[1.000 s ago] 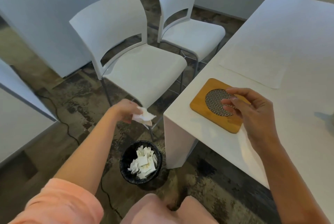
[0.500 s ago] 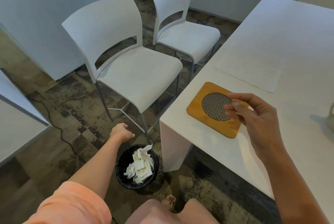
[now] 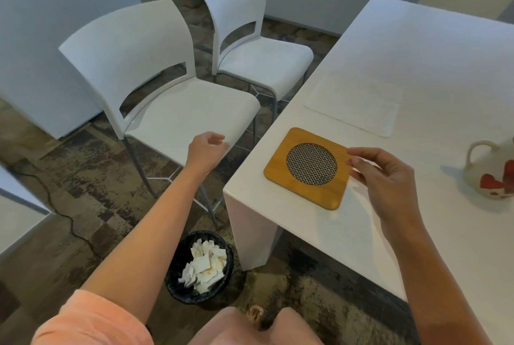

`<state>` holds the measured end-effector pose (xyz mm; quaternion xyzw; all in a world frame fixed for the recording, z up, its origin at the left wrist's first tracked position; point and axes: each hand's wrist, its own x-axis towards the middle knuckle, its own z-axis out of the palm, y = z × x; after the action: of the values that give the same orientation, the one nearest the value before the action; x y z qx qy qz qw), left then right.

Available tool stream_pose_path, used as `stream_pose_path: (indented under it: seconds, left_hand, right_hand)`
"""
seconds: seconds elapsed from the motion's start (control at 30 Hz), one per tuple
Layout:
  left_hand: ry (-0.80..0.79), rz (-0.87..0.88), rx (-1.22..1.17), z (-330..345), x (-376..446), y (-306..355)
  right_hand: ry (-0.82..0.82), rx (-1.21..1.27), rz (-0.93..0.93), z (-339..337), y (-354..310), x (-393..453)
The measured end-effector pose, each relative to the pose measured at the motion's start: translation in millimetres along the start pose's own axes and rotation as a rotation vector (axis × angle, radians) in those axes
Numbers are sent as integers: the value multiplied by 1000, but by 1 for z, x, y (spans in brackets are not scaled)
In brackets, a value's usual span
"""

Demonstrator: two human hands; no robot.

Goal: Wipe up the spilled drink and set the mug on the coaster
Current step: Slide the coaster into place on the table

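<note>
mug [image 3: 493, 169] at the right edge of the frame, not yet set on the coaster [image 3: 308, 168]

neither hand grips anything: the left hand [image 3: 207, 147] is loosely curled off the table, the right hand [image 3: 381, 177] half open at the coaster's right edge. only part of the mug is seen, so a hurried reach could tip it; the coaster, near the table corner [image 3: 236, 194], could be pushed off.

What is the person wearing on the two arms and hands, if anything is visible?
The left arm has a short salmon-pink sleeve at the shoulder and is bare below it. The right arm shows no sleeve in view. Both the left hand and the right hand are bare: no gloves, rings or watch visible.
</note>
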<state>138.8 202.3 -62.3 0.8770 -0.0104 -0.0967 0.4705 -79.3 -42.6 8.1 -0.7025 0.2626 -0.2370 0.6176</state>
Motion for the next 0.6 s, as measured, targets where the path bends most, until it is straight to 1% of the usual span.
stream_pose_path:
  seconds: [0.1,0.17,0.27,0.37,0.43,0.5,0.6]
  left_hand:
    - [-26,83,25,7,-10,35]
    - [2,153,74,14,-21,53]
    - [59,299,144,25,-38,76]
    - [33,414,170,39,-52,90]
    - [-16,420,213,48,-59,95]
    - [-45,378,260,54,-65,97]
    - [-39,339,310,61,-74,98]
  right_hand:
    - [87,-38,74,-3,6,-1]
    - [102,-64,106,-3,11,-2]
    - [80,-78,160,-2,15,-6]
    - [41,-131,190,2,19,-13]
    - [31,-147,207,5,20,-18]
    - [26,-159,214,8,19,-21]
    - [14,-162,210,12,17,-25]
